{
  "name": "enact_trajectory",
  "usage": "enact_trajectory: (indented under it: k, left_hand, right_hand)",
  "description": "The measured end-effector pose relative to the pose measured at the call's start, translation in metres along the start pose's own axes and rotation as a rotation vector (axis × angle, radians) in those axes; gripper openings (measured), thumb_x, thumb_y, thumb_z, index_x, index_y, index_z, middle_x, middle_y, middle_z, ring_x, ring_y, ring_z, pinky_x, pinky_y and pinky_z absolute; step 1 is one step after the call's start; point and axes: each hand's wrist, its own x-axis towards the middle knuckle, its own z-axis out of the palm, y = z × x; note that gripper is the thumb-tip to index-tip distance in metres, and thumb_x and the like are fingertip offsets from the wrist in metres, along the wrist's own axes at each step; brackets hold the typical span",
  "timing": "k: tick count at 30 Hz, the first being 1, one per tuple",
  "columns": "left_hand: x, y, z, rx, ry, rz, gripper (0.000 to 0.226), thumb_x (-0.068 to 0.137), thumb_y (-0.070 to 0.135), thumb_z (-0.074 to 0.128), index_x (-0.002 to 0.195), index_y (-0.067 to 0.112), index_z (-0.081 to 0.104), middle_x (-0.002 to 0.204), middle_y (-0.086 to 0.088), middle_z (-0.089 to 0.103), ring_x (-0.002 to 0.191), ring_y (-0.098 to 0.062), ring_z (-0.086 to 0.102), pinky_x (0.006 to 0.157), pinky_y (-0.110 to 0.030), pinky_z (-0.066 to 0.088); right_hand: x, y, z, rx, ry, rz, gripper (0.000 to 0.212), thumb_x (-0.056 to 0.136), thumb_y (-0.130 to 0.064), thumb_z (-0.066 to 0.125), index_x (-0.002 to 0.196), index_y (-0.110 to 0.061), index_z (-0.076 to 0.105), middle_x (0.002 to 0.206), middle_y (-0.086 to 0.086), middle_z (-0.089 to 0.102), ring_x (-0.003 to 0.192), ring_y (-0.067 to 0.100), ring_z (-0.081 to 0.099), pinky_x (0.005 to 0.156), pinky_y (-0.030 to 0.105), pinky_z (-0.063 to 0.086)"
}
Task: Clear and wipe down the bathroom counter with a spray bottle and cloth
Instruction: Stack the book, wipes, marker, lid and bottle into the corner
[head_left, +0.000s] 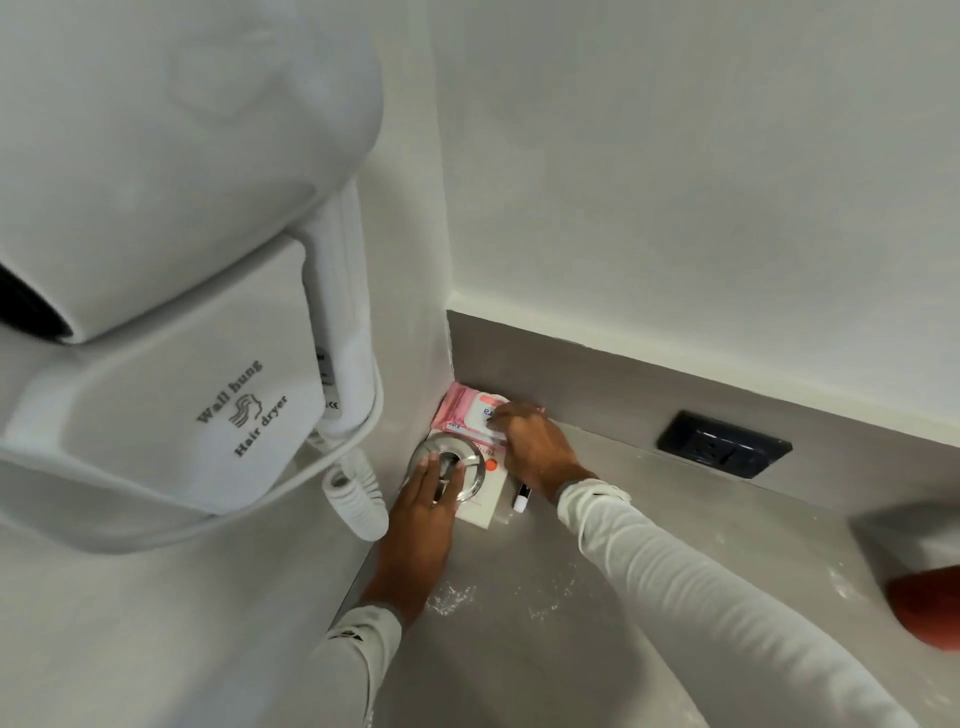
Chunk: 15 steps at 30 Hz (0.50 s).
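Wall-hung hair dryer (156, 291) up-left of both hands. Grey desk (545, 649) beneath them, smeared white residue near the wrists. Left hand (423, 512), fingers straight, presses a round metal lid (462, 462) atop a white box (483, 506). Right hand (535, 449) pinches a pink wipes pack (462, 408) in the corner. Small pen (521, 498) under right wrist.

A single head view looks steeply down, close in, into the counter (597, 597) corner, with a wall-hung dryer (171, 291) looming at left.
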Motion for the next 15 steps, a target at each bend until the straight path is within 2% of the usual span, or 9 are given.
enact_trajectory:
  k: [3,5,7,9,11,13,15]
  left_hand:
    - [-0.001,0.002,-0.006,-0.042,0.022,0.012,0.058,0.081,-0.007,0.067,0.135,0.007,0.056,0.138,-0.028,0.054,0.130,-0.043,0.052,0.099,-0.049,0.053]
    - [0.000,0.004,-0.011,-0.032,0.013,0.005,0.050,0.091,0.004,0.060,0.140,0.008,0.050,0.145,-0.026,0.047,0.136,-0.042,0.045,0.108,-0.049,0.045]
    - [-0.002,0.013,-0.014,0.042,0.027,-0.001,0.048,0.094,0.017,0.057,0.141,0.009,0.050,0.145,-0.026,0.047,0.136,-0.041,0.045,0.109,-0.052,0.042]
    - [-0.007,0.035,-0.014,0.112,0.056,-0.011,0.048,0.093,0.027,0.047,0.137,0.008,0.054,0.140,-0.025,0.054,0.130,-0.041,0.052,0.104,-0.055,0.046]
    - [-0.013,0.064,-0.009,0.122,0.091,-0.004,0.057,0.093,0.036,0.035,0.142,0.009,0.048,0.144,-0.022,0.050,0.134,-0.039,0.049,0.107,-0.055,0.041]
    - [-0.020,0.104,-0.001,0.114,0.118,0.028,0.059,0.095,0.039,0.033,0.147,0.012,0.041,0.151,-0.020,0.042,0.140,-0.036,0.042,0.112,-0.054,0.035]
    - [-0.025,0.144,0.008,0.079,0.108,0.053,0.059,0.096,0.041,0.033,0.147,0.012,0.040,0.152,-0.021,0.040,0.142,-0.035,0.039,0.112,-0.054,0.035]
  right_hand:
    - [-0.018,0.004,-0.002,0.002,-0.015,-0.111,0.059,0.091,-0.007,0.061,0.148,-0.012,0.048,0.158,0.010,0.042,0.148,0.025,0.037,0.123,0.036,0.028]
    - [-0.038,0.005,-0.005,0.029,0.054,-0.118,0.061,0.089,-0.007,0.063,0.148,-0.010,0.047,0.157,0.014,0.042,0.148,0.029,0.038,0.123,0.040,0.028]
    - [-0.070,0.012,-0.007,0.075,0.217,-0.084,0.055,0.087,-0.007,0.063,0.141,-0.007,0.055,0.148,0.017,0.054,0.138,0.034,0.049,0.117,0.044,0.037]
    - [-0.112,0.027,-0.007,0.083,0.418,-0.014,0.042,0.088,-0.010,0.061,0.130,-0.008,0.062,0.131,0.015,0.064,0.120,0.035,0.059,0.104,0.044,0.047]
    - [-0.157,0.048,-0.007,0.079,0.554,0.087,0.027,0.091,-0.016,0.060,0.118,-0.014,0.062,0.115,0.010,0.063,0.103,0.031,0.058,0.091,0.043,0.048]
    - [-0.205,0.074,-0.009,0.096,0.644,0.251,0.014,0.091,-0.018,0.064,0.104,-0.012,0.061,0.102,0.010,0.059,0.091,0.032,0.056,0.082,0.046,0.050]
    - [-0.247,0.100,-0.013,0.131,0.730,0.425,0.015,0.088,-0.016,0.069,0.096,-0.009,0.058,0.095,0.012,0.057,0.087,0.033,0.055,0.080,0.047,0.049]
